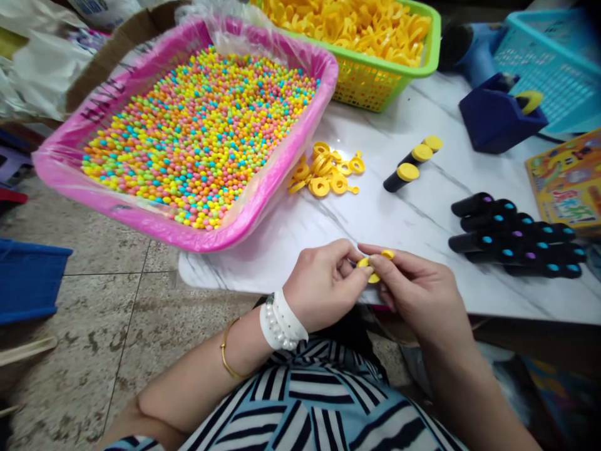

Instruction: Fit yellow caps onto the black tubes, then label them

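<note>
Close to the table's front edge, my left hand (326, 282) and my right hand (417, 288) meet around a small yellow plastic cap piece (374, 277). Fingertips of both hands pinch it, hiding part of its shape. Beyond my hands lies a loose pile of yellow ring-shaped plastic pieces with small tabs (323, 169). To the right of that pile are three black tubes with yellow caps (407, 172). Further right, several black tubes with blue or purple ends (516, 238) lie in a stacked group.
A pink tray (263, 216) lined with clear plastic holds many coloured candy-like beads (201, 131). Behind it stands a green basket (434, 44) of yellow pieces. At right are a dark blue holder (498, 119), a light blue basket (554, 69) and a printed box (570, 181).
</note>
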Demonstrator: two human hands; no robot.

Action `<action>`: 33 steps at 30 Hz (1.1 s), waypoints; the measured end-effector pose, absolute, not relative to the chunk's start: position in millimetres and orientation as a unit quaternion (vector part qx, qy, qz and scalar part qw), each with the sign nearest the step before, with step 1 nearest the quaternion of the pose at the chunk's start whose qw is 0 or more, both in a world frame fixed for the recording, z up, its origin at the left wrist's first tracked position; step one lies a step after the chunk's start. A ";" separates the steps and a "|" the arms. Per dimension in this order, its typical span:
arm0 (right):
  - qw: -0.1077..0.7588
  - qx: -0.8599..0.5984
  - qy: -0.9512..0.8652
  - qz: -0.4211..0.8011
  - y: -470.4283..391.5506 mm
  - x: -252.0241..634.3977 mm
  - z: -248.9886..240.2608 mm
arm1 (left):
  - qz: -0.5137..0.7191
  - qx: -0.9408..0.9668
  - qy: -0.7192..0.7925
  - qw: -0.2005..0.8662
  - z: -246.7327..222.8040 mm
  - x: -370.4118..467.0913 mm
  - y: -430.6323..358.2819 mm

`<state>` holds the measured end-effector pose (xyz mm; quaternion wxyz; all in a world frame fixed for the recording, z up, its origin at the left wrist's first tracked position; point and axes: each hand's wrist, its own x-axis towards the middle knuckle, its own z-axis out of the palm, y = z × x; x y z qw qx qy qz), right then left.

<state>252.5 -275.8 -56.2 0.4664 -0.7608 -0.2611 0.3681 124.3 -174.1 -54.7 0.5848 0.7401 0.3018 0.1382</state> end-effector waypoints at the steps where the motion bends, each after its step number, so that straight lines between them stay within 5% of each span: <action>1: 0.468 -0.761 -0.265 0.362 -275.8 252.0 -56.8 | 0.134 0.733 0.303 0.594 -55.5 125.3 -174.3; 8: 0.472 -0.727 -0.330 0.374 -278.9 256.2 -60.7 | 0.228 0.817 0.244 0.470 -69.5 117.2 -191.8; 12: 0.497 -0.656 -0.295 0.485 -279.2 275.8 -57.3 | 0.264 0.848 0.239 0.393 -78.2 118.0 -195.6; 19: 0.361 -0.620 -0.369 0.592 -255.0 291.8 -41.9 | 0.252 0.862 0.241 0.367 -80.4 123.0 -196.3; 33: 0.311 -0.566 -0.349 0.678 -247.4 299.0 -39.6 | 0.196 0.886 0.234 0.350 -75.9 124.2 -186.0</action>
